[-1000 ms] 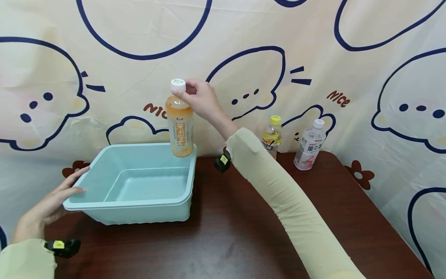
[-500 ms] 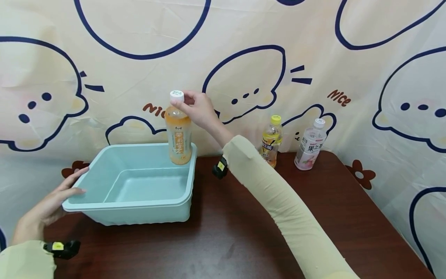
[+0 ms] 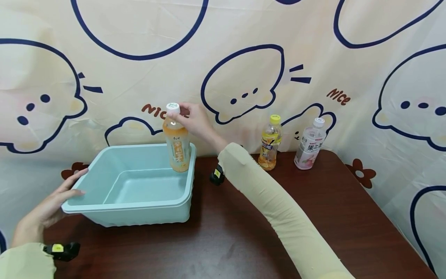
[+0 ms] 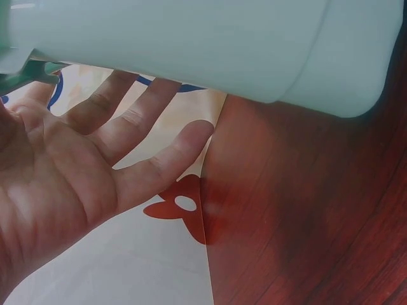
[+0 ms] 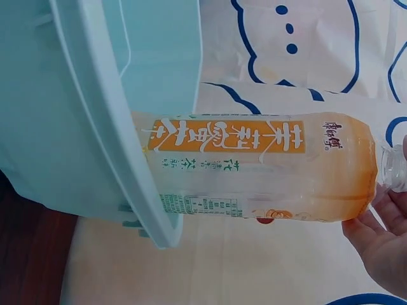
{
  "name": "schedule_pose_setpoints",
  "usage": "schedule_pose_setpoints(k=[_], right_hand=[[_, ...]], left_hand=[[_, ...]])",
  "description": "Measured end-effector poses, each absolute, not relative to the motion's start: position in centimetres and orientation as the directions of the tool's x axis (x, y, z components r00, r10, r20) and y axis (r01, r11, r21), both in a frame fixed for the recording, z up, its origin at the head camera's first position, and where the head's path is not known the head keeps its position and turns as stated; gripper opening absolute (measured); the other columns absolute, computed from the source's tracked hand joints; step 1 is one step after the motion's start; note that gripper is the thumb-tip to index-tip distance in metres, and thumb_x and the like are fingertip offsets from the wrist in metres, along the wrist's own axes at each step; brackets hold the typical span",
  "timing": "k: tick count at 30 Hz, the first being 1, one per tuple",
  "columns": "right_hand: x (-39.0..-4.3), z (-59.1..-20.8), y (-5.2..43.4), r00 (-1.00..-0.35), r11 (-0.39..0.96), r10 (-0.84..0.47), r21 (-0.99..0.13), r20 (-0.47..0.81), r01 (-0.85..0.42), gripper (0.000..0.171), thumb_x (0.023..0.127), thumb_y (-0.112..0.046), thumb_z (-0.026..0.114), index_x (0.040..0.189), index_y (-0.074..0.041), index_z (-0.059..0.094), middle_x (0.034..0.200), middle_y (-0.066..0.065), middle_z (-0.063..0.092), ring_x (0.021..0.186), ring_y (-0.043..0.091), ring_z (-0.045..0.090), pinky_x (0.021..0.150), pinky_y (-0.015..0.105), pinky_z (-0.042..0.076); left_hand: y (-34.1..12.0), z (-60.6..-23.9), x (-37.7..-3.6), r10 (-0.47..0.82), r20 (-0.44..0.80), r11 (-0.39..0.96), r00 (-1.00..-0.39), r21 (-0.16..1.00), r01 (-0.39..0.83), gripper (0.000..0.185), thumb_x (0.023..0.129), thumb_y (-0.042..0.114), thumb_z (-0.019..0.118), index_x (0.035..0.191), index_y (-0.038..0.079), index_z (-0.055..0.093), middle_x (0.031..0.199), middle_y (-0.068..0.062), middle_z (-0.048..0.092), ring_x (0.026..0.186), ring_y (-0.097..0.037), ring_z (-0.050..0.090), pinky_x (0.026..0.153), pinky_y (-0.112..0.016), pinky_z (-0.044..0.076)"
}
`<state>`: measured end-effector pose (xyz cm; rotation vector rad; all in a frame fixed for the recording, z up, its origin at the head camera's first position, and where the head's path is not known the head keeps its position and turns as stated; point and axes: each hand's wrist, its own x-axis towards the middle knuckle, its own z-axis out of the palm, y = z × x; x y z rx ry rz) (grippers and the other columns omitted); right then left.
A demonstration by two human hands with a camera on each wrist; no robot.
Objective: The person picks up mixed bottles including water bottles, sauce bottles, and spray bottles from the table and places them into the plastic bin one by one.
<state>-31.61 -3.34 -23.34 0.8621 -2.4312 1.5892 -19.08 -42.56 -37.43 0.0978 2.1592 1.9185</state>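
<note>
My right hand (image 3: 196,121) pinches a clear plastic tea bottle (image 3: 178,145) with an orange label at its white-capped neck. The bottle hangs upright, its lower end inside the back right corner of a light blue plastic basin (image 3: 139,217). In the right wrist view the bottle's base passes behind the basin's rim (image 5: 105,108), and the fingers (image 5: 375,244) hold the neck. At the basin's left side my left hand (image 3: 48,205) grips the rim, thumb over the edge. The left wrist view has that palm (image 4: 57,178) beside the basin's outer wall (image 4: 203,44), several fingers extended below it.
Toward the back right of the dark wood table (image 3: 226,240) stand a yellow-capped tea bottle (image 3: 270,145) and a white-capped bottle with a pink label (image 3: 309,145). A cartoon-printed cloth (image 3: 244,23) hangs right behind the table.
My right hand has lowered the orange-label bottle deeper into the basin's corner and shifted slightly left. My arm now uncovers more of the yellow-capped bottle. The left hand keeps its place.
</note>
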Motion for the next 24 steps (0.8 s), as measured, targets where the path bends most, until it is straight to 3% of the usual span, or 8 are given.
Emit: schedule_pose_setpoints(k=[2, 5, 8, 24], right_hand=[[-31.6, -23.6, -3.5, -0.832, 0.293, -0.398, -0.806, 0.386, -0.514, 0.040, 0.087, -0.029, 0.061, 0.120, -0.007, 0.057, 0.113, 0.004, 0.061, 0.097, 0.010, 0.057, 0.079, 0.018, 0.047], [-31.5, -23.9, -3.7, -0.835, 0.292, -0.406, -0.813, 0.372, -0.504, 0.039, 0.087, -0.029, 0.061, 0.120, -0.008, 0.057, 0.113, 0.004, 0.061, 0.097, 0.010, 0.057, 0.079, 0.018, 0.047], [-31.4, -24.2, -3.8, -0.837, 0.287, -0.412, -0.821, 0.359, -0.493, 0.039, 0.087, -0.030, 0.061, 0.119, -0.008, 0.058, 0.112, 0.004, 0.062, 0.096, 0.011, 0.057, 0.079, 0.019, 0.047], [-31.7, -26.3, -4.9, -0.861, 0.344, -0.401, -0.819, 0.314, -0.459, 0.040, 0.086, -0.029, 0.062, 0.119, -0.007, 0.058, 0.109, 0.005, 0.062, 0.094, 0.013, 0.057, 0.075, 0.020, 0.048]], left_hand=[[-42.5, -37.4, -19.1, 0.219, -0.140, 0.123, -0.966, 0.986, -0.115, 0.061, 0.096, 0.011, 0.038, 0.140, 0.048, 0.017, 0.136, 0.010, 0.006, 0.069, -0.018, 0.062, 0.063, -0.032, 0.053], [-42.5, -37.4, -19.0, 0.228, -0.141, 0.115, -0.963, 0.986, -0.117, 0.061, 0.097, 0.011, 0.037, 0.140, 0.048, 0.016, 0.145, 0.016, -0.017, 0.070, -0.016, 0.062, 0.063, -0.031, 0.053], [-42.5, -37.2, -19.0, 0.235, -0.143, 0.112, -0.961, 0.986, -0.119, 0.061, 0.097, 0.011, 0.037, 0.140, 0.048, 0.015, 0.141, 0.020, -0.033, 0.069, -0.015, 0.062, 0.062, -0.030, 0.053], [-42.5, -37.1, -19.0, 0.225, -0.137, 0.140, -0.965, 0.984, -0.108, 0.062, 0.096, 0.011, 0.038, 0.141, 0.048, 0.015, 0.139, 0.020, -0.036, 0.070, -0.015, 0.061, 0.063, -0.030, 0.053]])
